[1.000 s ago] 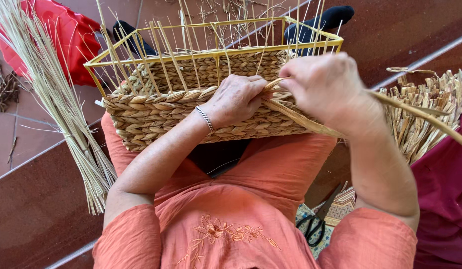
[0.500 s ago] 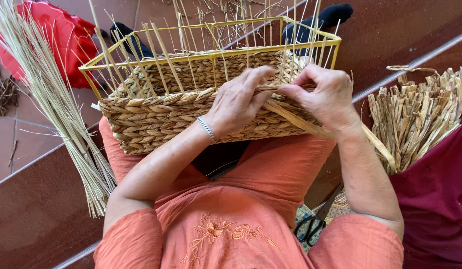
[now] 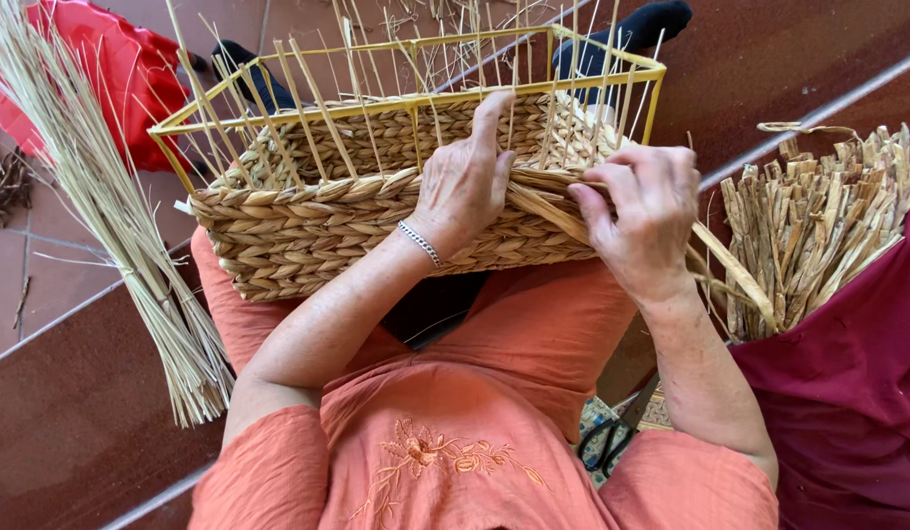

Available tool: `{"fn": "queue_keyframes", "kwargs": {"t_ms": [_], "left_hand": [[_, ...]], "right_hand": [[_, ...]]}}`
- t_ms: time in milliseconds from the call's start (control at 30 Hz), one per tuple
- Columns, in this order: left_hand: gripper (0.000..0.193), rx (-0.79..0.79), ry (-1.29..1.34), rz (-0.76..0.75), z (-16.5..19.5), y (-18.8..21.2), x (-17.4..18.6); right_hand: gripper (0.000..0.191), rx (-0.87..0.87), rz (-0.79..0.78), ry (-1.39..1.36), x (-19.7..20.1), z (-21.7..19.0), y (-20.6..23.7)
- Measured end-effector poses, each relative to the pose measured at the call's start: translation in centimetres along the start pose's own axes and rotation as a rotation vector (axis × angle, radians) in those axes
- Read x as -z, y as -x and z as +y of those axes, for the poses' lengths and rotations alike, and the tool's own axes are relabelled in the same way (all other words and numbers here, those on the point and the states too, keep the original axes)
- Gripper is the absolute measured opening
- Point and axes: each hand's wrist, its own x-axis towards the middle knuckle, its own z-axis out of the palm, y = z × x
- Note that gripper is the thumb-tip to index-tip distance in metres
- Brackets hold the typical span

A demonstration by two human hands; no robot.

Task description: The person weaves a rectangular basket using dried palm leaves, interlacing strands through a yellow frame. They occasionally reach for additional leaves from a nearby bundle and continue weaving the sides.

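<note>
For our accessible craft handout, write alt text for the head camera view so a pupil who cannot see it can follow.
A person in orange clothes weaves a half-finished basket on their lap: the left hand presses the woven wall while the right hand grips a flat fibre strand. Pale straw stalks lie at the left; a bundle of dried strips sits at the right.

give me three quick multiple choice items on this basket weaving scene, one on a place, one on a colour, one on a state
1. Where does the loose bundle of thin pale stalks lie?
A. inside the basket
B. on the floor at picture left
C. in the right hand

2. What colour is the basket's metal frame?
A. yellow
B. blue
C. black

3. How far is the basket woven?
A. bare frame only
B. partway up, upright stalks free above
C. closed over the top

Answers:
1 B, it lies beside the person's knee.
2 A, the yellow rim shows above the weave.
3 B, the left hand and right hand press the top row.
</note>
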Motion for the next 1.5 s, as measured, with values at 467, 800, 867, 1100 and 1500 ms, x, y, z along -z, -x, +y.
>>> {"fn": "queue_keyframes", "kwargs": {"t_ms": [467,800,867,1100,1500], "left_hand": [[0.027,-0.032,0.109,-0.409,1.6,-3.2,1.0],[0.036,-0.141,0.164,-0.488,1.4,-2.6,2.7],[0.029,-0.119,0.122,-0.493,2.0,-2.6,2.6],[0.018,-0.039,-0.033,-0.284,3.9,-1.6,0.5],[0.029,-0.277,-0.059,0.038,3.1,0.6,-0.1]], "right_hand": [[0.028,-0.285,-0.409,-0.492,3.5,1.1,1.1],[0.006,0.253,-0.031,0.034,1.5,0.1,-4.5],[0.005,0.045,-0.235,-0.23,2.4,0.9,-5.7],[0.01,-0.531,-0.694,-0.893,1.5,5.3,-8.4],[0.011,-0.226,-0.373,-0.654,1.3,3.0,-5.5]]}}
